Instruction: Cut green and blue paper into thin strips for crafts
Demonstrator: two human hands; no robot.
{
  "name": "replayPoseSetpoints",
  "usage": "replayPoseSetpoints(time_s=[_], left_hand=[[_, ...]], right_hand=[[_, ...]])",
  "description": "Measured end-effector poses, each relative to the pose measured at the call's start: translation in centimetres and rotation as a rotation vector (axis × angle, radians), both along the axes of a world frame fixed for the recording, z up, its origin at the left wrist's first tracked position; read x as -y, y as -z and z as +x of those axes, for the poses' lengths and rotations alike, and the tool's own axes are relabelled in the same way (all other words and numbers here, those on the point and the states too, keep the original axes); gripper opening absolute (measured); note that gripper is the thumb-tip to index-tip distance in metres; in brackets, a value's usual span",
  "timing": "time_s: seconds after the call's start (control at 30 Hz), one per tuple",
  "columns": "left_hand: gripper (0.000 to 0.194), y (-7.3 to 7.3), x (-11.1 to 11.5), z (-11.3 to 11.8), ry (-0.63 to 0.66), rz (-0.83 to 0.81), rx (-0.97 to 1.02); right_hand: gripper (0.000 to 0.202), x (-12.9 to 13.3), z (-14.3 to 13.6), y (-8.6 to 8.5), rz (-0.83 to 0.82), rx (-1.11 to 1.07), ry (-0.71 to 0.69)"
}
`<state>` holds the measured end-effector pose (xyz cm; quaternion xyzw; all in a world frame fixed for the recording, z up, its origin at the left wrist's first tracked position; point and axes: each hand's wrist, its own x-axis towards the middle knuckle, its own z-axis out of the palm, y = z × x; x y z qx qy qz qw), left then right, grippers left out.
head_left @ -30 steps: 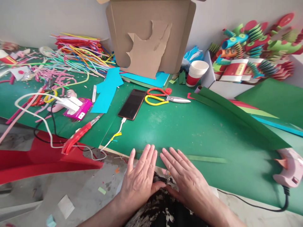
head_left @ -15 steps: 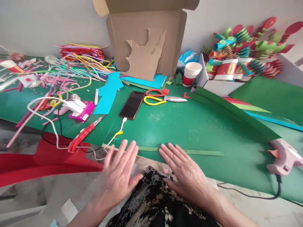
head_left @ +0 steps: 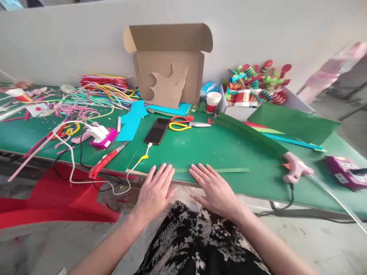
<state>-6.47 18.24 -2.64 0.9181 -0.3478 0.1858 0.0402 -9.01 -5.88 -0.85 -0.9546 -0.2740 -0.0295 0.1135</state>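
1. Head view: left hand [head_left: 157, 188] and right hand [head_left: 211, 187] flat, fingers extended, gripping nothing, at the strip [head_left: 233, 170] near the surface's [head_left: 220, 149] front edge.
2. Uneven dragging could skew the strip.
3. Left hand could snag the cable [head_left: 135, 165].

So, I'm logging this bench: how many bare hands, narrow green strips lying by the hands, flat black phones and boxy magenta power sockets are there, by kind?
Bare hands, left hand and right hand: 2
Narrow green strips by the hands: 1
Flat black phones: 1
Boxy magenta power sockets: 2
Total: 6
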Motion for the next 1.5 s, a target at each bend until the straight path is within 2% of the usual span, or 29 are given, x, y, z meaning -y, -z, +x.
replayPoseSetpoints(time_s=[0.1, 0.2, 0.27, 0.37, 0.47, 0.57, 0.73, 0.83, 1.03, 1.13, 1.23, 1.3, 1.37, 1.4, 1.43, 1.5], left_hand=[[0.047, 0.2, -0.8, 0.0, -0.041, -0.006, 0.025], [0.046, 0.9, -1.0, -0.1, -0.023, -0.022, 0.068], [0.049, 1.5, -1.1, 0.0, 0.015, -0.036, 0.121], [0.054, 2.5, -1.5, 0.6, 0.093, -0.058, 0.219], [0.055, 2.9, -1.8, 1.0, 0.117, -0.071, 0.249], [0.055, 2.9, -1.7, 0.9, 0.124, -0.083, 0.244], [0.054, 2.9, -1.5, 0.5, 0.096, -0.119, 0.236], [0.052, 2.8, -1.4, 0.4, 0.073, -0.133, 0.212], [0.043, 2.7, -1.3, 0.7, 0.066, -0.128, 0.223], [0.037, 2.8, -1.2, 0.8, 0.063, -0.146, 0.263], [0.031, 2.5, -1.1, 0.7, 0.077, -0.184, 0.271], [0.026, 1.8, -0.6, 0.4, 0.098, -0.198, 0.261], [0.025, 0.8, 0.5, -0.3, 0.119, -0.189, 0.245], [0.029, 0.3, 1.3, -0.9, 0.129, -0.181, 0.238], [0.032, -0.2, 2.4, -1.7, 0.136, -0.176, 0.232], [0.037, -0.8, 4.9, -3.6, 0.153, -0.19, 0.227]], right_hand=[[0.066, 0.8, -0.3, -0.3, -0.033, -0.011, 0.089], [0.077, -0.6, -0.2, -0.7, -0.008, 0.022, 0.183], [0.085, -3.0, 0.1, -0.6, 0.06, 0.061, 0.101], [0.084, -6.4, 1.2, 0.4, 0.133, 0.103, -0.008], [0.082, -6.7, 1.8, 1.5, 0.116, 0.103, 0.009], [0.081, -4.0, 0.8, 1.7, 0.092, 0.077, 0.067], [0.078, 2.8, -1.4, 0.7, 0.044, 0.006, 0.162], [0.077, 5.9, -2.3, 0.6, -0.001, -0.032, 0.228], [0.073, 9.4, -3.1, 1.6, -0.032, 0.016, 0.3], [0.075, 10.4, -3.9, 2.1, 0.011, 0.071, 0.443], [0.074, 9.3, -5.8, 2.2, 0.243, 0.187, 0.643], [0.065, 6.9, -7.4, 2.2, 0.516, 0.193, 0.645], [0.05, 3.6, -8.5, 2.0, 0.833, -0.029, 0.6], [0.046, 1.9, -8.8, 1.8, 0.994, -0.238, 0.56], [0.046, 0.4, -8.7, 1.7, 1.169, -0.445, 0.537], [0.047, -1.6, -7.9, 1.2, 1.508, -0.67, 0.571]])
